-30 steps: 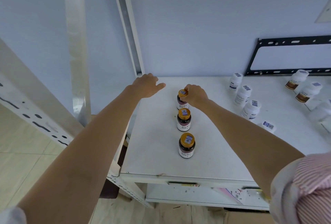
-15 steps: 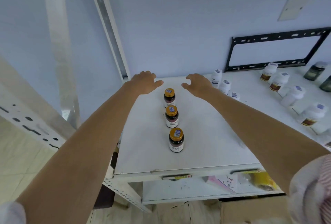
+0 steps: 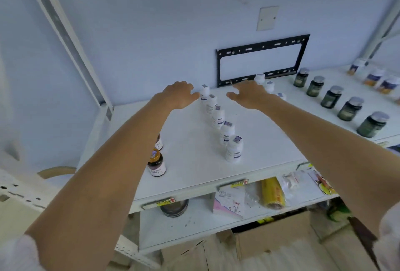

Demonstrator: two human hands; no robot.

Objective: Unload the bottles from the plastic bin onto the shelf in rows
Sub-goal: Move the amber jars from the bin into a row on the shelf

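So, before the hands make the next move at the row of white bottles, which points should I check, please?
1. Left hand empty: ok, open, fingers spread.
2. Right hand empty: ok, open.
3. White bottles upright in one row: ok, all five stand.
4. Left hand clear of the rearmost white bottle: cannot tell, the fingertips are right at it.
5. Amber bottles in a row: cannot tell, the left forearm hides part.
6. Plastic bin within reach: cannot tell, it is not in view.

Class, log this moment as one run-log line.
left hand: open, empty | right hand: open, empty | white bottles: upright row on shelf | bin: unseen
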